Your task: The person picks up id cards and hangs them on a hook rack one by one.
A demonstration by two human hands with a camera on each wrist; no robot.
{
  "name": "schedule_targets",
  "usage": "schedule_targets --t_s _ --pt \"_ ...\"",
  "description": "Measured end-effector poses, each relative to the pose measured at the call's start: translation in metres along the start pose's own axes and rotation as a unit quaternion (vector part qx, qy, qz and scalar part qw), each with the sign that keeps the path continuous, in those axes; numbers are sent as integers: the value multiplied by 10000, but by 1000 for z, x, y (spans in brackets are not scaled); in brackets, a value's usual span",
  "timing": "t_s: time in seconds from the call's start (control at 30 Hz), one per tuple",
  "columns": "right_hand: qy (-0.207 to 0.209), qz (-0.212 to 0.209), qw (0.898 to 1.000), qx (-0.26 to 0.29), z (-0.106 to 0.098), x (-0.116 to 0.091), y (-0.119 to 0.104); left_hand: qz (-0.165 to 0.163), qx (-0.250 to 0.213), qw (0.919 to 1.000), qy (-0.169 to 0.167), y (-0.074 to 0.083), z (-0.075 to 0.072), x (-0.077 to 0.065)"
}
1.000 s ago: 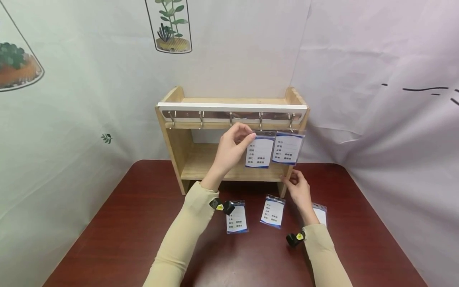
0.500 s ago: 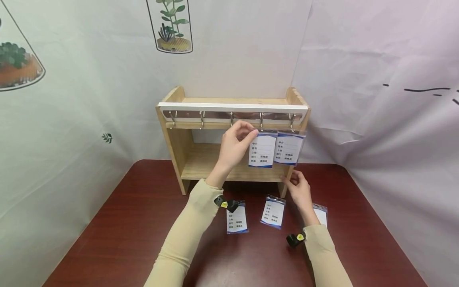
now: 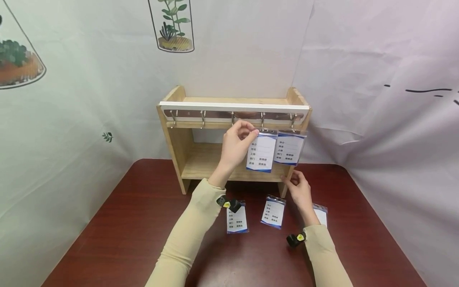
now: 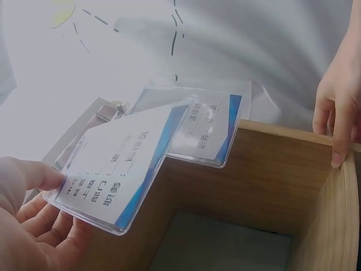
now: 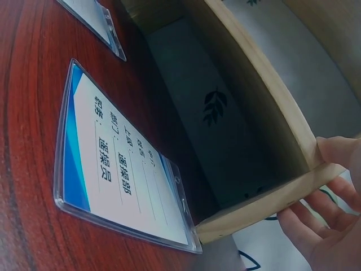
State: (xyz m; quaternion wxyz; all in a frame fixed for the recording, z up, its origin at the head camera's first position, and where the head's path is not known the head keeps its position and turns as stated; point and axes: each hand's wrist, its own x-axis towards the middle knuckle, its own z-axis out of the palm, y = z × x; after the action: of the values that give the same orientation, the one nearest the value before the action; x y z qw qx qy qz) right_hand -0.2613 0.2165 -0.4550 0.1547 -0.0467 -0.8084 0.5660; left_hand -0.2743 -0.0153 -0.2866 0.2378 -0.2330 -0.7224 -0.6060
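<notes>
With thumb and fingers my left hand (image 3: 234,145) pinches the left side of a clear-sleeved badge card (image 3: 261,153), white with blue edges. Its top is just below the fourth hook (image 3: 262,118); I cannot tell whether its slot is on the hook. A second badge (image 3: 289,148) hangs to its right, under the last hook. In the left wrist view the held badge (image 4: 121,164) tilts in front of the hanging one (image 4: 206,124). My right hand (image 3: 298,191) grips the right side panel of the wooden shelf (image 3: 292,175) low down, thumb and fingers around its edge (image 5: 271,209).
On the dark red table (image 3: 118,235) lie three more badges: one badge (image 3: 236,218) partly behind the left wrist camera, another badge (image 3: 273,212) before the shelf, and a third badge (image 3: 320,213) partly behind the right wrist. A white hook rail (image 3: 215,107) crosses the shelf's top front.
My left hand has shifted slightly right with the badge, whose lower edge now sits a little lower and tilted. The right hand keeps its place on the shelf.
</notes>
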Motion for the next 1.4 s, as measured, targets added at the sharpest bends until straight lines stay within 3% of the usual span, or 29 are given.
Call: schedule_targets --t_s 0.8,1.07,1.4 --pt "4 74 10000 49 1 -1 -2 -11 -64 10000 41 3 0 -1" --pt "79 65 9999 15 0 1 -2 276 151 9995 -33 3 2 0" --pt "32 53 10000 -18 1 2 0 493 423 9977 199 -2 5 -1"
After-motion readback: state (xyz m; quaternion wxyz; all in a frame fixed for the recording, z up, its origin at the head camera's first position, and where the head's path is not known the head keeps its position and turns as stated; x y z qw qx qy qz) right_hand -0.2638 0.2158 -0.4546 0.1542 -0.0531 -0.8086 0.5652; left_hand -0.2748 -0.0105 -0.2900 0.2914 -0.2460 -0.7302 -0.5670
